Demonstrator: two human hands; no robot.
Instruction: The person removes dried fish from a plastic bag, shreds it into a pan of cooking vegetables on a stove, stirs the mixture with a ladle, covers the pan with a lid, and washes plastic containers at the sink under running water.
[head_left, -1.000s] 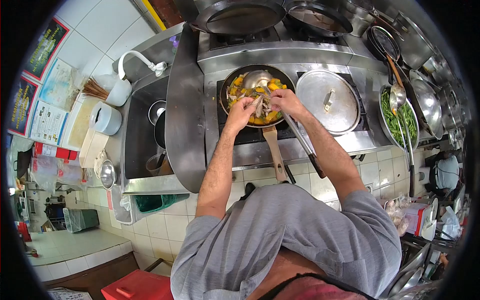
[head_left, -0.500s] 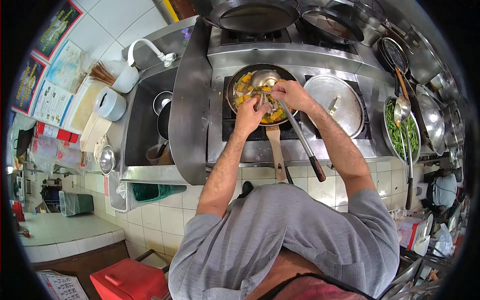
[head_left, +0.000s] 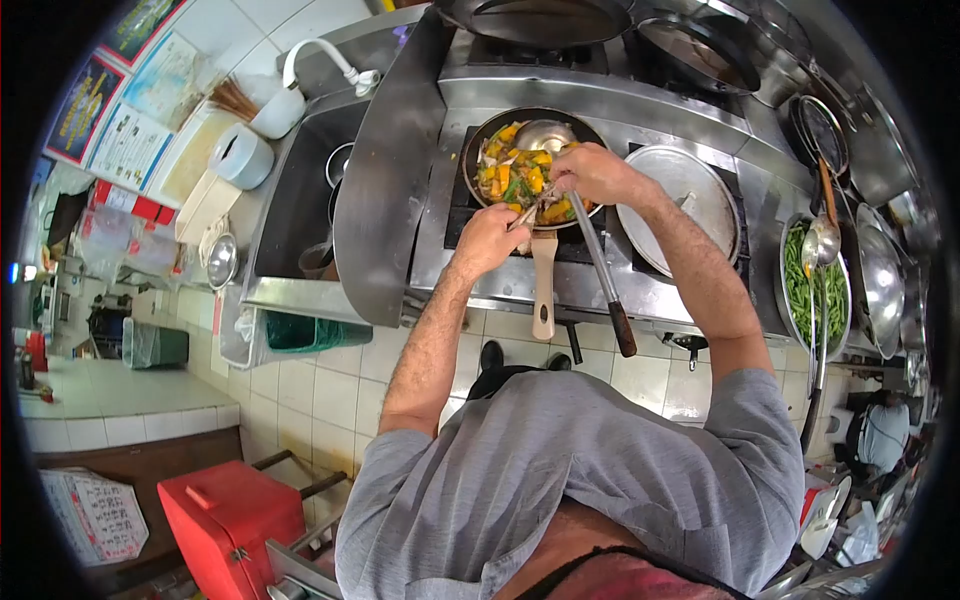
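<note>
A frying pan (head_left: 470, 185) full of yellow-orange vegetable chunks, green bits and pale pieces (head_left: 510, 180) sits on the stove, its light handle (head_left: 543, 285) pointing toward me. My left hand (head_left: 487, 240) is at the pan's near rim, fingers pinched on a pale strip of food (head_left: 525, 217). Over the pan's right side, my right hand (head_left: 597, 174) is closed in a pinch near the same strip; its fingertips partly hide what they grip. A ladle rests in the pan, bowl (head_left: 545, 135) at the back, its handle (head_left: 600, 260) passing beneath my right hand and over the rim.
Right of the pan lies a round metal lid (head_left: 660, 225). Farther right are a bowl of green beans (head_left: 815, 290) and a spoon (head_left: 822, 240). A steel partition (head_left: 385, 190) separates the stove from the sink (head_left: 290, 215). Large pans (head_left: 540, 22) stand behind.
The whole view has shifted and turned slightly. Both hands have come nearer the pan's near rim, with the left lower and the pale food pulled toward me. The ladle still leans in the pan.
</note>
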